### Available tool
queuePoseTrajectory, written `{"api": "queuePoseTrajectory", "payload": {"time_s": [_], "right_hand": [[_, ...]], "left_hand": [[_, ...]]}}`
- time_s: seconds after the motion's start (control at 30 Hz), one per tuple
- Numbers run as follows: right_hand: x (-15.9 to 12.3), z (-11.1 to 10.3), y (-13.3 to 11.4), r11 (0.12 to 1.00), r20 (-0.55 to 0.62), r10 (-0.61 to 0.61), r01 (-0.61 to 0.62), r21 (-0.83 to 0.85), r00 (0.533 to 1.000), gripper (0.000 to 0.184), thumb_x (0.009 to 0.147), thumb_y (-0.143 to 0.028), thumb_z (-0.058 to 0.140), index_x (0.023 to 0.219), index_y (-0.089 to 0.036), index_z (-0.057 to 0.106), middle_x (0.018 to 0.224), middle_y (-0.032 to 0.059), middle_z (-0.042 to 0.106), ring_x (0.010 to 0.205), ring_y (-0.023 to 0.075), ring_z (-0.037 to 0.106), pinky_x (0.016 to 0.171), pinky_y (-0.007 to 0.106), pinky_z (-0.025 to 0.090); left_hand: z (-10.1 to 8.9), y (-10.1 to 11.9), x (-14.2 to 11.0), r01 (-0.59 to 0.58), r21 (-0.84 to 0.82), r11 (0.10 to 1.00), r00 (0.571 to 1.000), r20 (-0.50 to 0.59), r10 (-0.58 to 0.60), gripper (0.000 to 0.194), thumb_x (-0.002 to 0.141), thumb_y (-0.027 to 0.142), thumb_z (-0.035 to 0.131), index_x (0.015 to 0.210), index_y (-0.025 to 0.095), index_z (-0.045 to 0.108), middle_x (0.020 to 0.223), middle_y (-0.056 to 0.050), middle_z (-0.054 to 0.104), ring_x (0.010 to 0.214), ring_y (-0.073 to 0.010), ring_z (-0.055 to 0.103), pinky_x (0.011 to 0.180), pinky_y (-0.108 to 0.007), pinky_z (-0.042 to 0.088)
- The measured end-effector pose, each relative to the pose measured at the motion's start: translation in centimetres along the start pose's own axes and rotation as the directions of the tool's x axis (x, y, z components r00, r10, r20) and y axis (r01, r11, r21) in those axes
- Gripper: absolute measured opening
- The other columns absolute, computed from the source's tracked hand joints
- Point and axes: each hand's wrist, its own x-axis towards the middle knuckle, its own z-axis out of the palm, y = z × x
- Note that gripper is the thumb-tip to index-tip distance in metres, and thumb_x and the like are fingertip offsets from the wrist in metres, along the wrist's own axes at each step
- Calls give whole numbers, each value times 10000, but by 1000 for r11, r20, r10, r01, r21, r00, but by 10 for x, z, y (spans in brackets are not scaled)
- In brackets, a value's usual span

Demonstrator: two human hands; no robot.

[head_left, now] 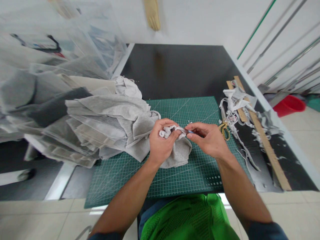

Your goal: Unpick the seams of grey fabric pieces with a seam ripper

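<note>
Cloth [180,155], light grey, in front of me, its ruffled upper edge gathered in my grip and the lower part hanging over the green cutting mat [195,178]. Head view, the only one.

Fingers of my left hand [161,141]: pinching the gathered edge, thumb on top. Fingers of my right hand [208,140]: pressed together on a small tool [191,132] with some blue on it; its tip meets the bunched edge just beside my left thumb. Exact kind of tool too small to tell.

Left of the mat, partly over it: a heap of grey fabric pieces [112,111], loosely layered, pale to charcoal, near my left hand. Right: gold-handled scissors [225,130] by the mat's edge, close to my right wrist. Beyond them, fabric scraps [236,100] tangled over wooden rulers [270,153], the longer one slanting along the side of the black desk [185,70]. Red container [290,106] outside the desk's right edge. Golden hand-shaped form [152,15] against the far wall.
</note>
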Motion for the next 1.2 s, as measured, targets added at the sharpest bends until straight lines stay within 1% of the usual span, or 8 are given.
{"api": "queuePoseTrajectory", "payload": {"time_s": [0.2,0.4,0.57,0.67,0.83,1.03,1.2], "right_hand": [[0,-1,0,999,7,-4,4,-36,1000,154,827,-279,785,966,-212,780,900,45,781,769,186,710,692,317,577],[1,-1,1,997,-38,-16,13,-74,999,142,819,-271,786,945,-205,785,898,44,786,777,189,721,706,315,582],[1,-2,1,994,-42,-21,17,-109,999,131,837,-270,765,943,-196,782,870,41,779,750,181,708,690,311,568],[1,-3,2,992,-32,-27,22,-124,999,142,846,-277,757,960,-195,777,890,46,777,759,184,705,692,317,564],[0,-3,3,994,2,-15,15,-111,1000,172,835,-277,763,988,-201,766,912,44,772,793,190,707,721,326,562],[0,-1,1,995,6,5,-5,-95,1000,188,812,-270,775,986,-201,765,919,39,769,802,187,697,750,338,554],[0,0,-1,997,9,9,-8,-82,1000,167,819,-261,762,976,-202,766,908,36,767,803,186,692,746,337,547]], "left_hand": [[1,1,0,9,-4,1000,1000,-10,-9,306,802,197,799,1034,230,603,856,11,718,778,-149,702,735,-297,570],[1,0,1,2,-5,1000,1000,-14,-2,315,800,193,807,1038,225,605,878,11,725,804,-141,706,745,-280,568],[2,1,1,15,6,1000,999,-29,-15,352,785,206,818,1053,225,590,872,9,729,799,-147,712,754,-296,577],[1,1,1,36,18,999,999,-24,-35,369,785,221,813,1071,227,579,867,7,730,795,-155,716,756,-312,583],[0,2,1,42,24,999,999,-4,-42,367,790,202,792,1079,229,567,865,7,737,799,-158,720,775,-321,582],[2,3,1,57,-22,998,998,12,-57,368,788,161,780,1068,230,553,855,12,745,796,-152,720,765,-304,573],[3,5,-1,62,15,998,998,8,-62,374,774,167,788,1054,231,549,833,22,741,751,-149,713,740,-308,575]]}}
